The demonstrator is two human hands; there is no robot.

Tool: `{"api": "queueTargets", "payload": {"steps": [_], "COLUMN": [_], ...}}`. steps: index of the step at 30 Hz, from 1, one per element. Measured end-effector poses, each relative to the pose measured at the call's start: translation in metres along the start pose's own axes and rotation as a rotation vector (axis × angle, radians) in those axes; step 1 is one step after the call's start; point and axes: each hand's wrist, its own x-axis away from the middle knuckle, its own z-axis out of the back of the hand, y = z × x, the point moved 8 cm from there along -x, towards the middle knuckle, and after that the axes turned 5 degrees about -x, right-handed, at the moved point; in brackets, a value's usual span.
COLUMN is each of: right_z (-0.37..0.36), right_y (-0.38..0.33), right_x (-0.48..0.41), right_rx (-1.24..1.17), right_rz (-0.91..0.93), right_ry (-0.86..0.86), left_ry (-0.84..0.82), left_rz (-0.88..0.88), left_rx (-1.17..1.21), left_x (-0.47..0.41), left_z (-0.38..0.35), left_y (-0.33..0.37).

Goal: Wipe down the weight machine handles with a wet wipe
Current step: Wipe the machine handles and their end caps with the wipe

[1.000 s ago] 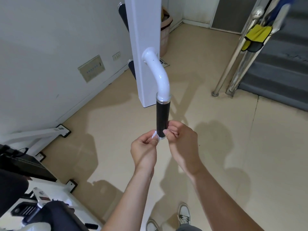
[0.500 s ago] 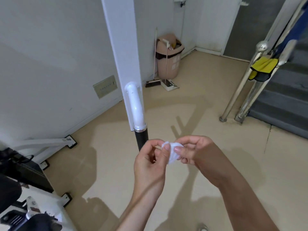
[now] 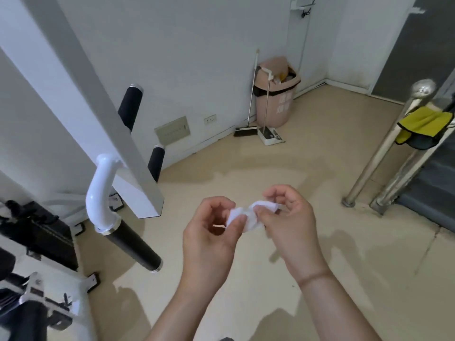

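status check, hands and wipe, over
Left hand and right hand both pinch the wet wipe. Nearest black handle to their left, not touched. Nothing in between.

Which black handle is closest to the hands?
The black handle on the curved white pipe, low on the left, is nearest the left hand. The upper handle and the short handle sit farther back, behind the white post.

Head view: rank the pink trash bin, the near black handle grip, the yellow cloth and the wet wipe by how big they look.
1. pink trash bin, though farthest away.
2. near black handle grip and yellow cloth: too alike to rank.
3. wet wipe, crumpled between left hand and right hand.
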Motion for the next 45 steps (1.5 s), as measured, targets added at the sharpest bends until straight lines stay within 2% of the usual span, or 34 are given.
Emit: {"api": "queueTargets", "payload": {"steps": [2, 4, 7, 10, 11, 14, 18, 22, 24, 27, 31, 33, 36, 38, 40, 45], "right_z": [-0.008, -0.02, -0.048, -0.074, -0.085, -0.118, -0.166, -0.207, -0.225, -0.249, -0.266, -0.274, -0.288, -0.294, -0.296, -0.302], "right_y": [0.002, 0.009, 0.016, 0.018, 0.016, 0.013, 0.016, 0.02, 0.023, 0.03, 0.027, 0.025, 0.016, 0.01, 0.009, 0.012], "right_x": [-0.02, -0.04, -0.064, -0.088, -0.097, -0.125, -0.147, -0.145, -0.14, -0.128, -0.12, -0.126, -0.133, -0.128, -0.118, -0.095], "right_rx": [0.056, 0.082, 0.043, -0.108, -0.087, 0.062, -0.011, -0.013, 0.06, 0.17, 0.195, 0.195, 0.183, 0.147, 0.102, 0.095], "right_rz": [-0.005, -0.049, -0.158, -0.335, -0.337, -0.226, -0.253, -0.228, -0.15, -0.04, 0.123, 0.248, 0.594, 0.755, 0.812, 0.898], "right_ry": [-0.087, -0.223, -0.527, -0.775, -0.847, -0.903, -0.86, -0.914, -1.025, -1.326, -1.66, -1.641, -1.449, -1.361, -1.359, -1.442], "left_ry": [-0.071, -0.072, 0.054, 0.205, 0.249, 0.369, 0.58, 0.779, 0.874, 1.03, 1.142, 1.189, 1.288, 1.298, 1.158, 0.873], "left_rz": [0.016, 0.016, 0.046, 0.077, 0.083, 0.115, 0.123, 0.246, 0.276, 0.298, 0.319, 0.333, 0.357, 0.436, 0.577, 0.882], "left_rx": [0.127, 0.182, 0.177, 0.105, 0.075, -0.033, -0.186, -0.189, -0.249, -0.299, -0.457, -0.579, -0.789, -1.015, -1.202, -1.467], "left_x": [-0.011, -0.027, -0.054, -0.081, -0.09, -0.112, -0.128, -0.118, -0.113, -0.108, -0.105, -0.101, -0.092, -0.09, -0.098, -0.113], "left_z": [-0.015, -0.023, -0.02, -0.012, -0.01, 0.0, 0.03, 0.06, 0.071, 0.078, 0.07, 0.066, 0.062, 0.056, 0.047, 0.047], "left_y": [0.005, 0.005, -0.007, -0.02, -0.023, -0.032, -0.034, -0.046, -0.047, -0.044, -0.033, -0.028, -0.021, -0.018, -0.023, -0.038]}}
